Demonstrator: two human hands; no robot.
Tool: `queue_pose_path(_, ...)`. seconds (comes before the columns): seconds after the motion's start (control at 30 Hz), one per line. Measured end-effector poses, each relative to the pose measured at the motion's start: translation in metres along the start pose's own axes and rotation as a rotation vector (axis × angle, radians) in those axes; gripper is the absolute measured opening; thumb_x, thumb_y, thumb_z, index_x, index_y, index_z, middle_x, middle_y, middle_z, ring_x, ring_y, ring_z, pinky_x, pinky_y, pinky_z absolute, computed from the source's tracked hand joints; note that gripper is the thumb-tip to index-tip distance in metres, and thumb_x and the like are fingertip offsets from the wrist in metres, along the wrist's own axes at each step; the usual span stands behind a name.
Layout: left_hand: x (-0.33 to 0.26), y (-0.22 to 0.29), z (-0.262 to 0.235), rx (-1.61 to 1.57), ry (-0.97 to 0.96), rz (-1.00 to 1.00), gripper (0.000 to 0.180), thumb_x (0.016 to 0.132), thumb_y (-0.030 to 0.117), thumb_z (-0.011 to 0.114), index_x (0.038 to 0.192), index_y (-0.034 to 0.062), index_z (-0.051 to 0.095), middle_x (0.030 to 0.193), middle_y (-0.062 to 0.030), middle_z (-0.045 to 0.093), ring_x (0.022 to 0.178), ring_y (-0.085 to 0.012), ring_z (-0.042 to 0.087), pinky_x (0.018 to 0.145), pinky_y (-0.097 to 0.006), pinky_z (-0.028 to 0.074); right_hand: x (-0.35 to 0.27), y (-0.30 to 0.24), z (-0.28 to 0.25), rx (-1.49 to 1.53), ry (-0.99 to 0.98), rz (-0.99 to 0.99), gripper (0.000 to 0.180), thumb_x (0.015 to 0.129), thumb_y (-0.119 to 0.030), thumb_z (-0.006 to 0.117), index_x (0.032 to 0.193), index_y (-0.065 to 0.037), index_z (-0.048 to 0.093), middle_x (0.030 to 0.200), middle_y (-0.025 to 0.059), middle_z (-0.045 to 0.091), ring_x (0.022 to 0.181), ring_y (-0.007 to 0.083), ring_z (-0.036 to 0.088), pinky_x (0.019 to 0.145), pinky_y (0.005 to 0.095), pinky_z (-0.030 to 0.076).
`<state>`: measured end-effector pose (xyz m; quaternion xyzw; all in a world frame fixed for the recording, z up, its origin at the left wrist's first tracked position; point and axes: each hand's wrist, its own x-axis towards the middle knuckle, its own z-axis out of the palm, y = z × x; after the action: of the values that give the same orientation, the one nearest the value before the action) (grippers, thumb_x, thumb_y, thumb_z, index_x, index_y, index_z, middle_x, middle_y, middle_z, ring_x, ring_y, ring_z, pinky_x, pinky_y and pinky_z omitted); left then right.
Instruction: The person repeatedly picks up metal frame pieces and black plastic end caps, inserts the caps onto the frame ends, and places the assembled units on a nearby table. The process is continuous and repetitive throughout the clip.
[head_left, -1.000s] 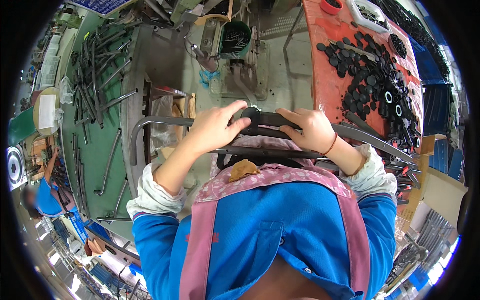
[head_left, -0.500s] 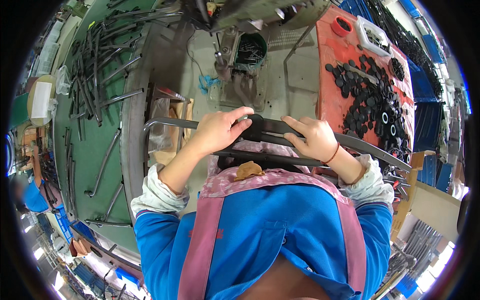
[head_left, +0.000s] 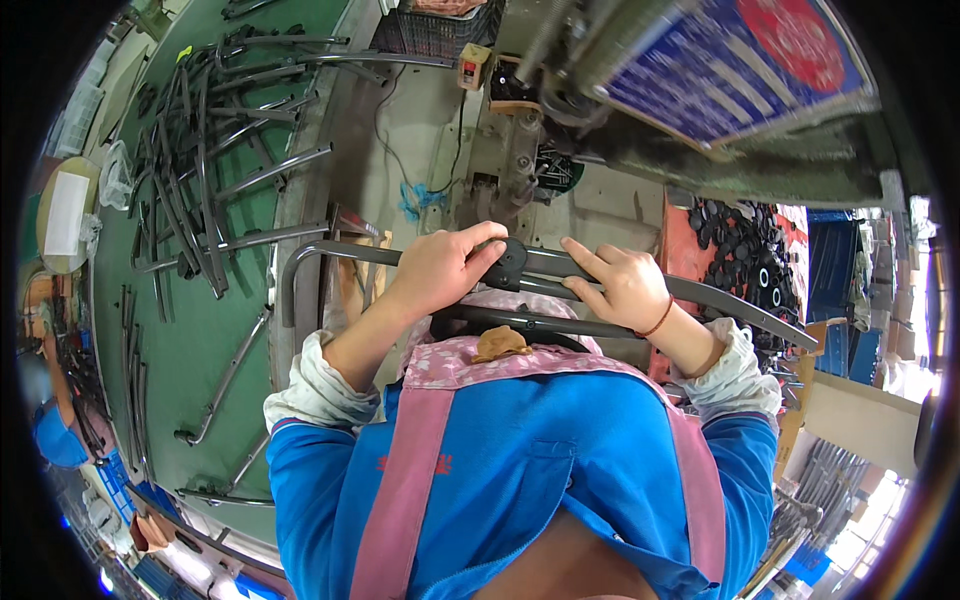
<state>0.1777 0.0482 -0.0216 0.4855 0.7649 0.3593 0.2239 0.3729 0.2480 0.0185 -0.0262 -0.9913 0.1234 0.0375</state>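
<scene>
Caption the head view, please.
Left hand and right hand hold a dark tubular frame either side of its round black piece, beside a green table strewn with tubes.

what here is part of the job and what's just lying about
In use:
Dark metal frame, held in the left hand and right hand
Round black joint, on the frame between the hands

Apparently just lying about:
Loose dark tubes on the green table
Black discs on the red table
Crumpled blue scrap
</scene>
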Motion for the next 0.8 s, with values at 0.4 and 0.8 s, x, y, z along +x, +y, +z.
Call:
queue_pose_path(0.4, 0.059, 0.028, -0.067, 0.011, 0.075, 0.105, 0.024, 0.095, 0.033, 0.059, 0.108, 0.0163, 0.071, 0.061, -0.0106, 0.060, 0.056, -0.0281, 0.060, 0.053, -0.038, 0.044, 0.043, 0.001, -0.041, -0.043, 0.110, 0.129, 0.044, 0.089, -0.040, 0.065, 0.123, -0.013, 0.065, 0.073, 0.0104, 0.062, 0.063, 0.0320, 0.063, 0.055, 0.0411, 0.051)
queue_pose_path(0.8, 0.103, 0.016, -0.038, 0.085, 0.145, 0.164, 0.030, 0.087, 0.034, 0.064, 0.080, 0.0047, 0.064, 0.072, -0.0167, 0.065, 0.073, -0.0396, 0.064, 0.064, -0.049, 0.049, 0.044, 0.052, -0.040, -0.011, 0.255, -0.071, 0.029, 0.087, -0.026, 0.071, 0.110, -0.008, 0.071, 0.110, 0.0114, 0.069, 0.101, 0.0307, 0.064, 0.090, 0.0399, 0.049)
